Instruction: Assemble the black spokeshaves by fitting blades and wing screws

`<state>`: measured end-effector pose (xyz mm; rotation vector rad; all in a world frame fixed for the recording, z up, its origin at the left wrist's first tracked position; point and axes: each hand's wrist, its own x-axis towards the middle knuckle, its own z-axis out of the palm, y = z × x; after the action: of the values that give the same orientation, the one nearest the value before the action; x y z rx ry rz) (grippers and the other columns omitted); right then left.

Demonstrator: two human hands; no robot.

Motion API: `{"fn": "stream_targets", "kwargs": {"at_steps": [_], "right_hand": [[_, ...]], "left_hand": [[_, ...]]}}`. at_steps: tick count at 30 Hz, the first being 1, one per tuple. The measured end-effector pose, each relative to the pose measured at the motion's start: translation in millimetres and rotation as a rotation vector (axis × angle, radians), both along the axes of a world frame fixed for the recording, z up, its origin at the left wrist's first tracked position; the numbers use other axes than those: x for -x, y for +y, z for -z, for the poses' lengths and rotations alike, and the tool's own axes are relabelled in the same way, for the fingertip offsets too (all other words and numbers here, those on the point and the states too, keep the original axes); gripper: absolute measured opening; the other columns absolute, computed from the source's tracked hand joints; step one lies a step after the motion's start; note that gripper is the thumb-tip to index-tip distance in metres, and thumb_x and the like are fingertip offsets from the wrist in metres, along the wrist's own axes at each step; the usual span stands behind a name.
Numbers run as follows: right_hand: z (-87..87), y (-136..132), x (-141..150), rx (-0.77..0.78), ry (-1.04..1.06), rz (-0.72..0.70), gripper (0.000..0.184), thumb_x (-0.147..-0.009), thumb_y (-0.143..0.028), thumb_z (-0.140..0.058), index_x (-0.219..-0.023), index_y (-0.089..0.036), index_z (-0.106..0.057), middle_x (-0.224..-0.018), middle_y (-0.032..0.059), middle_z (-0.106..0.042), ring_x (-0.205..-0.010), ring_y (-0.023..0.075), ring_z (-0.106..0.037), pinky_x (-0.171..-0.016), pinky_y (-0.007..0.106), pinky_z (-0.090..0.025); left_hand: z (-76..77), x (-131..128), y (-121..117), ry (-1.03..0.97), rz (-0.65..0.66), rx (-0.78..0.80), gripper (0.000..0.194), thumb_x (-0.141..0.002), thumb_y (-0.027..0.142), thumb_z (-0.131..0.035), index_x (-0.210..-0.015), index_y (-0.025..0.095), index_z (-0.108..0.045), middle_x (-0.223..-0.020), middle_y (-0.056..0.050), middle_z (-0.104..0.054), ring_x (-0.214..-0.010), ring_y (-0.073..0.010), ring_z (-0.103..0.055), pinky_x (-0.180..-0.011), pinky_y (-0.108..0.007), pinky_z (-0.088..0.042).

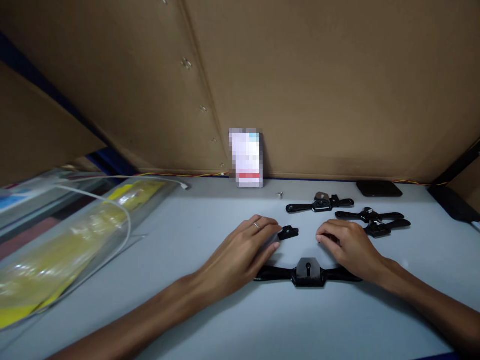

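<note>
A black spokeshave lies across the table in front of me. Its grey blade sits on the middle, with a keyhole slot showing. My left hand is closed on a small black cap piece, pinched between thumb and fingertips just behind the left handle. Over the right handle, my right hand is curled in a pinch. A tiny dark bit shows at its fingertips, too small to name.
Several other black spokeshaves, one a spokeshave, lie behind my right hand. Small metal pieces rest near a propped phone. A dark flat object is at the back right. Plastic-wrapped yellow material and a white cable occupy the left.
</note>
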<state>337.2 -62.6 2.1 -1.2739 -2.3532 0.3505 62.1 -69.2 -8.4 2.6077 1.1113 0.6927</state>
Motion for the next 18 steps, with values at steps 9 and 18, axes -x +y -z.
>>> {"fn": "stream_targets", "kwargs": {"at_steps": [9, 18], "right_hand": [[-0.8, 0.8, 0.5, -0.012, -0.067, 0.036, 0.017, -0.097, -0.017, -0.057, -0.090, -0.020, -0.072, -0.088, 0.0034, -0.074, -0.081, 0.0193, -0.066, -0.072, 0.033, -0.044], [2.7, -1.7, 0.5, -0.024, -0.080, 0.031, 0.019, -0.097, -0.018, -0.055, -0.088, -0.021, -0.071, -0.085, 0.0021, -0.072, -0.076, 0.0181, -0.064, -0.067, 0.032, -0.041]], "left_hand": [[3.3, 3.2, 4.2, 0.034, 0.064, 0.050, 0.032, -0.108, 0.026, -0.043, -0.136, 0.025, -0.058, -0.141, -0.007, -0.062, -0.134, -0.0283, -0.050, -0.105, -0.054, -0.048], [2.1, 5.2, 3.9, 0.026, -0.002, 0.033, 0.024, -0.099, 0.021, -0.050, -0.120, 0.021, -0.063, -0.114, -0.009, -0.062, -0.100, -0.0278, -0.054, -0.085, -0.047, -0.048]]}}
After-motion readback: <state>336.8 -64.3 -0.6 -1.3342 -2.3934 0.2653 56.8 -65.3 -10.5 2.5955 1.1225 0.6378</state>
